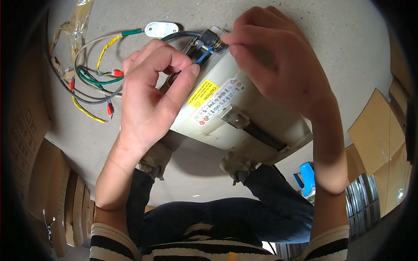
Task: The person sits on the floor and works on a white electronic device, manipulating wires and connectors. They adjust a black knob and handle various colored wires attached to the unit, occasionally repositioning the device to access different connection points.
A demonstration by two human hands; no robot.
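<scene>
**Left hand [146,98] pinches a blue wire [204,55] beside the black fitting [210,38] of a pale case [270,117]**

The blue wire runs slantwise at the upper left edge of the case, between the black fitting and the left hand. The left grip is together, thumb and index fingertips clamped on the wire's lower end. The right hand [283,65] hangs over the upper part of the case, its thumb and index finger bunched just beside the fitting's brass-coloured end; whether this grip is clamped on anything, I cannot tell.

A thick black cable [185,34] curves into the fitting from the left. The case sits aslant on the grey floor [348,43], beyond the wearer's 2 shoes [237,166]. Its face carries a yellow label [202,93], a white sticker [220,102] with little drawings, and a black handle [265,135] with a metal bracket [235,116] at its near-left end.

To the left of the case lies a loose wiring harness [104,81] with green and yellow sleeving and 3 red connectors [117,73]. A white oval plug [161,29] ends its green-sleeved lead, and a strip of clear tape [81,21] lies at the upper left. Cardboard boxes [52,182] line the left side. On the right are a blue tool [307,178], partly hidden behind the right forearm, a cardboard sheet [376,126] and a stack of silvery pieces [362,200].
</scene>
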